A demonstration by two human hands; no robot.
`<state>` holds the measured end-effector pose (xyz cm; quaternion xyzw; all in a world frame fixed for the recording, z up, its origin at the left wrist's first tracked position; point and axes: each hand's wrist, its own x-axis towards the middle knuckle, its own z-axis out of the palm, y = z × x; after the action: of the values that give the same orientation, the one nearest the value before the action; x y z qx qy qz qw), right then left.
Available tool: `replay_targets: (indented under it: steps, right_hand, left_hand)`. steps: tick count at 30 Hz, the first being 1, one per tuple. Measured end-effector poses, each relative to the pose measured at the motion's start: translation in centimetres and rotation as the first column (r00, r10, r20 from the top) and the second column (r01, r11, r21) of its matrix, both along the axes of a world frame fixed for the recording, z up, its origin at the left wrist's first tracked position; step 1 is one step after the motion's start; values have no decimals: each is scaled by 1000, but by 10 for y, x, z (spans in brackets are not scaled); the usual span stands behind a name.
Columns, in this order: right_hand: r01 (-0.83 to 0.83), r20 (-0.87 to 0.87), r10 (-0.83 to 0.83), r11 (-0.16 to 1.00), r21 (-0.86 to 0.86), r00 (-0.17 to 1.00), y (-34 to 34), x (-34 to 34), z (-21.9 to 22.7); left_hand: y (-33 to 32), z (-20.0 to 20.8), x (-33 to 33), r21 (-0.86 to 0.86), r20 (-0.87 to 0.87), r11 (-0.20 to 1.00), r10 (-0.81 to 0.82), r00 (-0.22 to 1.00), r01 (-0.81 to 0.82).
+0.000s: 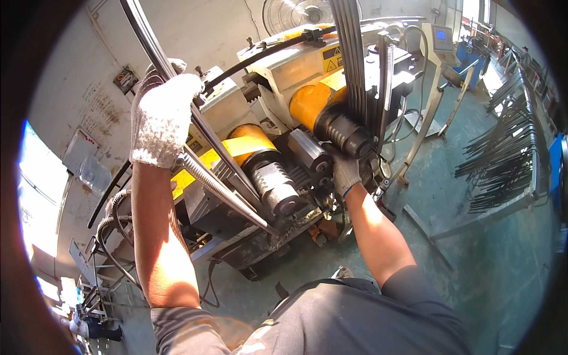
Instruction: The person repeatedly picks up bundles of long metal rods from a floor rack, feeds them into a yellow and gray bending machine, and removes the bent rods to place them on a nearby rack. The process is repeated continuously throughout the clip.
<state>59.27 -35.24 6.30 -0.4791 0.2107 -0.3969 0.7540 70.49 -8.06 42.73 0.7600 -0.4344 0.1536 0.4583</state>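
My left hand (164, 118), in a whitish knit glove, is raised and closed around a bundle of long thin dark metal bars (145, 29). Below that hand the bars slant down beside a ribbed grooved black roller (273, 186) on a yellow housing. My right hand (346, 173), also gloved, reaches in under a second grooved roller (346, 135), close to a dark block (307, 151) between the two rollers. Its fingers are hidden behind the machine parts. A second bundle of bars (353, 59) rises by the right roller, apart from both hands.
A flexible metal conduit (222, 192) slants below my left hand. At the back stands a fan (307, 15); a control box with a blue screen (441, 38) is at the far right. Many dark bars lie on a rack (503, 154) to the right.
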Motion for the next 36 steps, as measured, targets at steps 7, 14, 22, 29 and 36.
replay_targets:
  steps: [7,14,22,29,36]
  right_hand:
    - [-22,40,20,998,58,999,9,-2,12]
    - [2,15,-3,998,70,1000,9,3,6]
    - [33,27,-34,999,36,999,7,5,3]
    - [-27,-24,28,999,43,999,0,-2,-29]
    - [-35,-39,35,999,5,999,0,2,-48]
  left_hand:
    - [8,-4,12,-41,-16,995,-86,996,86]
    - [10,-4,14,-10,81,999,-41,996,42]
    - [16,0,22,39,51,998,-53,997,51]
    - [25,1,12,-22,-166,997,-75,983,73]
    - [51,18,-2,66,-422,982,-135,896,178]
